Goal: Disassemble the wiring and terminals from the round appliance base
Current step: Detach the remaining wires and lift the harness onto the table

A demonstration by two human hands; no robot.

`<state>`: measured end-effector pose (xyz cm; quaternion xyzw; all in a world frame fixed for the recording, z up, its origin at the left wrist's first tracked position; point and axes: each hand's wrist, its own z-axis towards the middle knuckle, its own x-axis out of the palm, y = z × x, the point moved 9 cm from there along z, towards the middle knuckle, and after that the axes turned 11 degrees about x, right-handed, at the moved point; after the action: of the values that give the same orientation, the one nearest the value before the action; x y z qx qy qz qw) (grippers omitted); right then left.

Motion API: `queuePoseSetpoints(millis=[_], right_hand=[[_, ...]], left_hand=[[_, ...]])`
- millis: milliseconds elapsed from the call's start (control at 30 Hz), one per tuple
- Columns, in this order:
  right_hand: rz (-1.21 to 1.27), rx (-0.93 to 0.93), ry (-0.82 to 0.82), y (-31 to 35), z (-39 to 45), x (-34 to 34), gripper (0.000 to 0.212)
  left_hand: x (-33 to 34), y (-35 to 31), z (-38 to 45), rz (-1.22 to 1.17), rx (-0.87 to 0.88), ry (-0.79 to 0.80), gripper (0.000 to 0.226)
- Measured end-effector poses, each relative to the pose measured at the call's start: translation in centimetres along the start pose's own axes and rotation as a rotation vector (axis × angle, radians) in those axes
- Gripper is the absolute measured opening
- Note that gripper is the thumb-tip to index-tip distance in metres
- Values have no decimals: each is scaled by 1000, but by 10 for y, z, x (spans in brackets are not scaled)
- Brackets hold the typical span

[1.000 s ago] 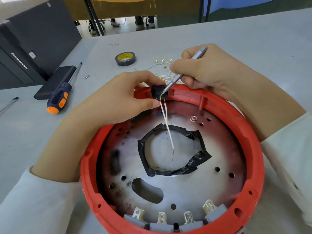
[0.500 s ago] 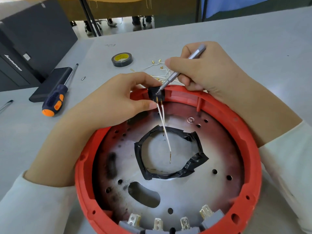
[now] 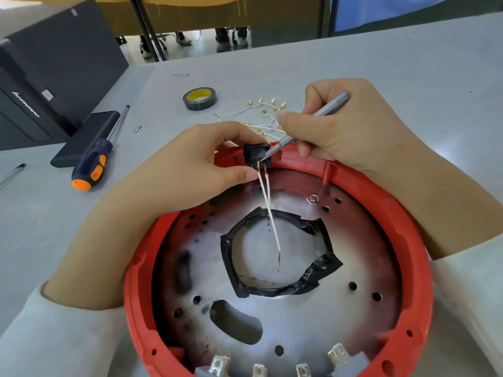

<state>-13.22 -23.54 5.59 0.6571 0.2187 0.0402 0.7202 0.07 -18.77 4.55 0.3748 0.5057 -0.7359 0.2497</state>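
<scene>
A round red appliance base (image 3: 413, 268) with a metal plate inside lies in front of me. At its far rim my left hand (image 3: 187, 170) pinches a small black switch (image 3: 254, 153). Two white wires (image 3: 268, 205) with gold terminals hang from the switch over the plate's taped centre hole. My right hand (image 3: 343, 123) holds a thin grey metal tool (image 3: 304, 126) like a pen. The tool's tip touches the switch at its terminals. Several grey terminal blocks (image 3: 302, 370) sit along the near rim.
A pile of loose white wires with gold terminals (image 3: 261, 115) lies behind the base. A roll of black tape (image 3: 200, 98) is further back. A blue-and-orange screwdriver (image 3: 94, 163), a black flat box (image 3: 84, 137) and a black computer case (image 3: 49, 69) are at the left.
The hands, switch and tool keep the same hold; the tool tip has shifted slightly at the switch terminals. The view has shifted a little.
</scene>
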Motion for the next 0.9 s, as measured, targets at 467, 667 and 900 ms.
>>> queuePoseSetpoints(millis=[467, 667, 900], right_hand=[[39, 126, 95, -5, 23, 11, 40], [25, 118, 115, -5, 26, 15, 39], [22, 137, 146, -8, 29, 17, 38]], left_hand=[[-1, 1, 1, 35, 10, 5, 32], [0, 1, 2, 43, 4, 6, 32], [0, 0, 2, 36, 11, 13, 33]])
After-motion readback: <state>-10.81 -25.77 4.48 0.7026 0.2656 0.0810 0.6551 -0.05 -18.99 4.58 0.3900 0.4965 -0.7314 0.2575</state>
